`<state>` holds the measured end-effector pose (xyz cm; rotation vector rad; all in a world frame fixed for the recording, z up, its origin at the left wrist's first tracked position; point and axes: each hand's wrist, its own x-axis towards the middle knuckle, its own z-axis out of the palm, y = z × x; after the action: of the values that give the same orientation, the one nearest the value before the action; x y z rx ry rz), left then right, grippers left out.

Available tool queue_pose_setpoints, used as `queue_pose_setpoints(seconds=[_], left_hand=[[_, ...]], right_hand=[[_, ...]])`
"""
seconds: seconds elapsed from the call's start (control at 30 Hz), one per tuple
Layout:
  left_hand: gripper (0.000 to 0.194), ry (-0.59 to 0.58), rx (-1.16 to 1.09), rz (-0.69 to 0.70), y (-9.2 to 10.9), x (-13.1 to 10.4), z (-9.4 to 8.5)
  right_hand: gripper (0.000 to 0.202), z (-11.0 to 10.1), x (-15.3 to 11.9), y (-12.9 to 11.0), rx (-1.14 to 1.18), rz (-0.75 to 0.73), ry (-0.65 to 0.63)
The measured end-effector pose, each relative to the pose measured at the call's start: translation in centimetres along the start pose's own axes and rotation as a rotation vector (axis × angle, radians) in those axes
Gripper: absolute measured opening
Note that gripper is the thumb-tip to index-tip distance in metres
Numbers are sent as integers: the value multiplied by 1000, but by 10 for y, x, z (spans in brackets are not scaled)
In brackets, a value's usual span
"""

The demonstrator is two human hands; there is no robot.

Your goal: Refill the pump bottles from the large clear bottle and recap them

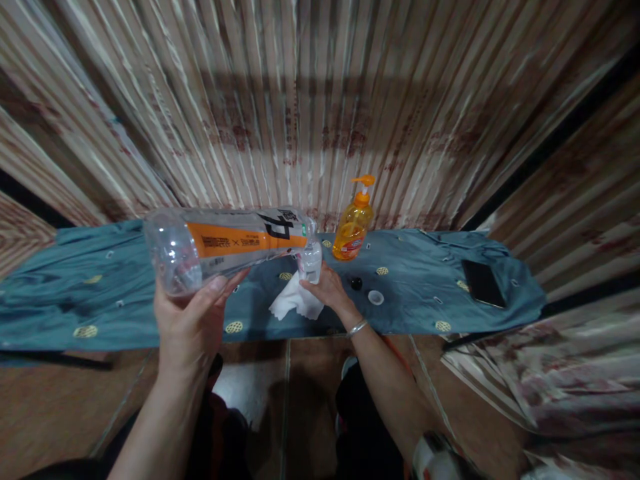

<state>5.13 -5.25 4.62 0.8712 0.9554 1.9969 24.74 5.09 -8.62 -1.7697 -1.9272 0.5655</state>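
Observation:
My left hand (193, 313) is closed round the lower part of a large clear plastic bottle (173, 250) with an orange and grey label. The bottle lies nearly level, its neck pointing right. At its mouth is a small clear container (312, 260), gripped in my right hand (327, 285); whether the two touch I cannot tell. Under the small container a white tissue (296, 300) rests on the cloth. To the right of my right hand lie a small black cap (357, 283) and a whitish round cap (375, 297).
An amber pump bottle (353, 230) with an orange pump stands towards the back of the narrow, blue-green cloth-covered table (415, 267). At the right end is a black phone (483, 283). Striped curtains (310, 120) hang behind, with dark poles (545, 147) at the sides.

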Motion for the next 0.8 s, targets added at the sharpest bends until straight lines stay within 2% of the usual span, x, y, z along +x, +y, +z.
queue_pose_setpoints(seconds=[0.2,0.53,0.8], left_hand=[[56,5,-3,11,-1,0,-4],[55,101,-55,-59,7,-1,5],[49,57,-24,-7,4,-1,4]], right_hand=[[50,0,-1,1,3,12,-3],[48,0,-1,3,3,-30,-7],[50,-3,-3,1,49,-22,-5]])
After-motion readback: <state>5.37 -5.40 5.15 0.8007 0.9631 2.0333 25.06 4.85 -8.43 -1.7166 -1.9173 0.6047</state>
